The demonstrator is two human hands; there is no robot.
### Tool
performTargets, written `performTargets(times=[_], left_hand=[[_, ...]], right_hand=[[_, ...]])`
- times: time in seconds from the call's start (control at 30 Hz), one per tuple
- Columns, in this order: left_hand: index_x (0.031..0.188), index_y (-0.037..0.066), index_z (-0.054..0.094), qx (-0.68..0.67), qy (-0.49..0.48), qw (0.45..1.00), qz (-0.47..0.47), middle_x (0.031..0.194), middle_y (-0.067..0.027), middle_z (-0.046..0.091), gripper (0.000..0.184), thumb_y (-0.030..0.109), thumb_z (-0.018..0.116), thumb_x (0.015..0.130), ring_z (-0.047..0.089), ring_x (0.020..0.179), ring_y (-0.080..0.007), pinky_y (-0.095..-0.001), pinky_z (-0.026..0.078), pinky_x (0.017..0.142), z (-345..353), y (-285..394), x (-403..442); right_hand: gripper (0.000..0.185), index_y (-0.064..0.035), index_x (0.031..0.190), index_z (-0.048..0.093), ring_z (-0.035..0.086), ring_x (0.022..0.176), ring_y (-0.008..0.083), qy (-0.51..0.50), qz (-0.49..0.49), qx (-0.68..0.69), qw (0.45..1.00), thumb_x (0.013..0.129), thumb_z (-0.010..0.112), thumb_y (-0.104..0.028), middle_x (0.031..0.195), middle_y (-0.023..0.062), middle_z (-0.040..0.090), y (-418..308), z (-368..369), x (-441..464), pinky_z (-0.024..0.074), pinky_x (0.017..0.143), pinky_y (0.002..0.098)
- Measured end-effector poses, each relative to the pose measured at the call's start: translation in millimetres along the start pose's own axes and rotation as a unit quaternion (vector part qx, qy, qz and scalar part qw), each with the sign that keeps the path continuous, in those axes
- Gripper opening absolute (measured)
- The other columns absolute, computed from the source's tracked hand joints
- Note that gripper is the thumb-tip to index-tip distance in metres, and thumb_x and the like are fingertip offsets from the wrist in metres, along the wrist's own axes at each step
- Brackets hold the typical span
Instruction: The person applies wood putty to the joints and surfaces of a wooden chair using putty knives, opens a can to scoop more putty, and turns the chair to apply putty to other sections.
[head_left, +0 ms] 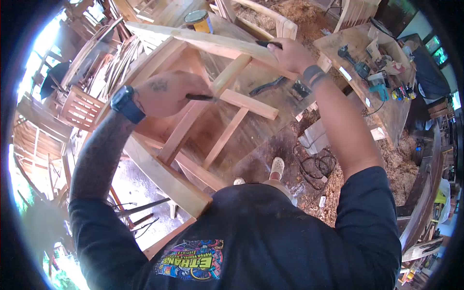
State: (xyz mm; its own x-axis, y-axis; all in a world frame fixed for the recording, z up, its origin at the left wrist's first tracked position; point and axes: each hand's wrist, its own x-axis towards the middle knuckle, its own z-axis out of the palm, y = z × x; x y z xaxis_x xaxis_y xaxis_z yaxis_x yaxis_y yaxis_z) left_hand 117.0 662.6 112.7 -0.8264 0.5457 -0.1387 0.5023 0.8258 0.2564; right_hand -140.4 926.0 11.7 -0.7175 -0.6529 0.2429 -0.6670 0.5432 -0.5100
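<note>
Nearest is the person's dark shirt (pixel 299 241), with a colourful printed patch on its front, and beyond its hem a light clog (pixel 277 167) on the floor. From the shirt's sleeves both arms stretch forward, well apart.

The left forearm (pixel 96 162) rises steeply, elbow out to the side, then bends inward at the wrist, where a dark watch (pixel 127 104) sits. The left hand (pixel 171 92) is turned back-up over the middle of a wooden frame (pixel 181 131), its fingers curled closed around a dark slim piece (pixel 199 97) that sticks out toward the right. What this piece is cannot be told.

The right forearm (pixel 345 121) runs forward and slants inward, with dark bands (pixel 314 76) at the wrist. The right hand (pixel 291 55) reaches farther than the left, at the frame's far long rail (pixel 212 41); its fingers are folded closed about a dark slim object (pixel 269 44) pointing left. Whether the knuckles touch the rail is unclear.

The frame lies tilted across a worn workbench (pixel 253 140), its near corner close to the shirt. Beyond its far rail stands a tin (pixel 198 21). Off to the right, another table (pixel 338 43) bears a drill (pixel 356 64), and wood shavings (pixel 302 14) cover the floor farther back.
</note>
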Motion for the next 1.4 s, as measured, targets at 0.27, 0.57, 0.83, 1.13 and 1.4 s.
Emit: performTargets(times=[0.27, 0.57, 0.83, 1.13, 1.4], left_hand=[[0.121, 0.009, 0.071, 0.050, 0.049, 0.998, 0.009, 0.117, -0.0123, 0.072, 0.030, 0.003, 0.061, 0.093, 0.068, 0.111, -0.0314, -0.0427, 0.053, 0.097, -14, -74, 106], [0.121, 0.010, 0.073, 0.088, 0.011, 0.995, -0.035, 0.112, -0.0131, 0.073, 0.036, 0.001, 0.055, 0.092, 0.068, 0.108, -0.0311, -0.0415, 0.053, 0.096, -15, -80, 150], [0.118, 0.010, 0.076, 0.063, -0.015, 0.997, -0.048, 0.108, -0.0151, 0.075, 0.039, -0.003, 0.055, 0.088, 0.071, 0.102, -0.0322, -0.0419, 0.056, 0.090, -20, -56, 141], [0.111, 0.008, 0.078, 0.025, -0.016, 1.000, 0.002, 0.107, -0.0130, 0.076, 0.030, -0.001, 0.063, 0.087, 0.071, 0.103, -0.0312, -0.0430, 0.055, 0.095, -10, -29, 68], [0.113, 0.012, 0.079, -0.014, -0.033, 0.998, -0.047, 0.113, -0.0114, 0.076, 0.029, 0.006, 0.062, 0.090, 0.070, 0.105, -0.0312, -0.0424, 0.055, 0.094, -10, 16, 14]], right_hand=[[0.040, -0.0057, 0.124, 0.071, 0.070, 0.106, 0.0406, 0.026, 0.014, 0.006, 1.000, 0.101, 0.059, -0.036, 0.113, 0.0245, 0.073, 1, 4, -2, 0.0531, 0.094, 0.0465], [0.038, -0.0060, 0.121, 0.072, 0.069, 0.105, 0.0413, -0.012, 0.009, 0.029, 0.999, 0.101, 0.056, -0.034, 0.111, 0.0233, 0.073, -12, -11, -8, 0.0519, 0.094, 0.0492], [0.041, -0.0045, 0.122, 0.071, 0.069, 0.103, 0.0416, -0.004, 0.006, 0.054, 0.999, 0.101, 0.058, -0.036, 0.110, 0.0250, 0.073, -5, -7, -6, 0.0528, 0.094, 0.0470], [0.043, -0.0040, 0.125, 0.070, 0.069, 0.106, 0.0427, 0.000, 0.007, 0.045, 0.999, 0.100, 0.059, -0.037, 0.112, 0.0254, 0.073, 0, -2, -4, 0.0526, 0.095, 0.0480], [0.042, -0.0056, 0.123, 0.072, 0.071, 0.105, 0.0391, 0.013, 0.002, 0.032, 0.999, 0.100, 0.060, -0.039, 0.112, 0.0231, 0.074, 1, 0, -2, 0.0534, 0.094, 0.0463]])
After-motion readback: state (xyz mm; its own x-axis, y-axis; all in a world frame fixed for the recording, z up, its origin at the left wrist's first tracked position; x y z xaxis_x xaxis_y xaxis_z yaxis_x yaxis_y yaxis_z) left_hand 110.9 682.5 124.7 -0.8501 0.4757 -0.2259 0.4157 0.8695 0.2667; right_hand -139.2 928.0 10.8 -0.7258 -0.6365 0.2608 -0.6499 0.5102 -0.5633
